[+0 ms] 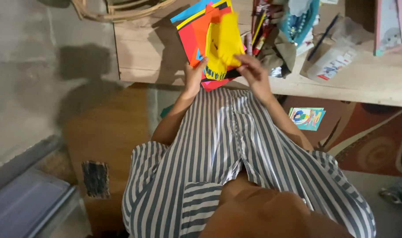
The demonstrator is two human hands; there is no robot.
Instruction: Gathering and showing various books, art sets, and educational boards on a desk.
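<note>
Both hands hold one yellow paper sheet (pixel 223 46) over the front edge of a wooden table (pixel 143 53). My left hand (pixel 194 77) pinches its lower left corner. My right hand (pixel 253 70) grips its right side, where the paper is folded or curled over. Under the sheet lies a stack of coloured paper (pixel 196 31) in red, orange, blue and black. Striped sleeves and a striped shirt fill the lower middle of the view.
Pens and pencils (pixel 260 31), a teal object with beads (pixel 300 22) and a clear plastic packet (pixel 333 64) lie on the table to the right. A woven basket (pixel 117 9) stands at the back left. A colourful card (pixel 307 118) lies on the floor below.
</note>
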